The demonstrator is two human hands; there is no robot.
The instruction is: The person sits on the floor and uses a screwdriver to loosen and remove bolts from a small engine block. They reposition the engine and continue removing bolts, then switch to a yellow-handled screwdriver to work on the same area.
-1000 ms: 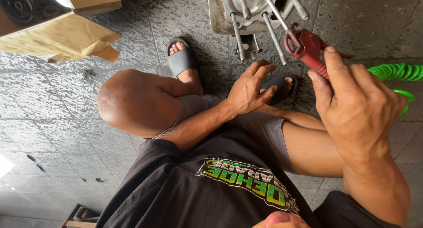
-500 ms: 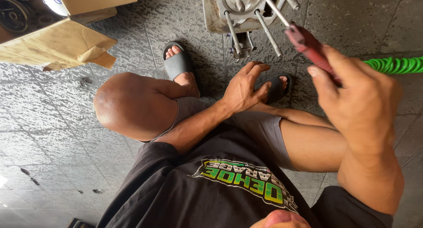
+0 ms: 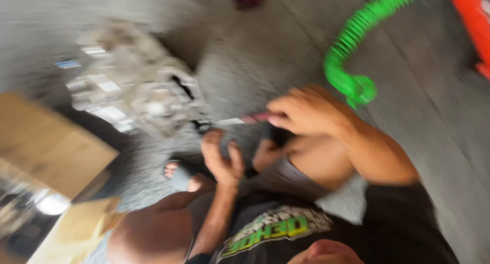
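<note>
The picture is smeared by motion. My right hand (image 3: 306,111) is closed around a red hand tool (image 3: 255,118) whose pale tip points left at a grey metal engine part (image 3: 143,95) on the floor. A green coiled hose (image 3: 352,49) runs up and away from behind that hand. My left hand (image 3: 222,159) sits lower, between my knees, with its fingers apart and nothing in it, just above my foot in a grey sandal (image 3: 181,176). I am crouched, and my dark shirt fills the bottom of the view.
A brown cardboard box (image 3: 46,141) and a piece of loose cardboard (image 3: 76,228) lie at the left. Something orange (image 3: 472,24) sits at the top right corner. The floor (image 3: 418,106) is grey speckled stone.
The view has swung and blurred. My right hand has come down with the red tool toward the engine part. My left hand has left the far foot and now sits between my knees.
</note>
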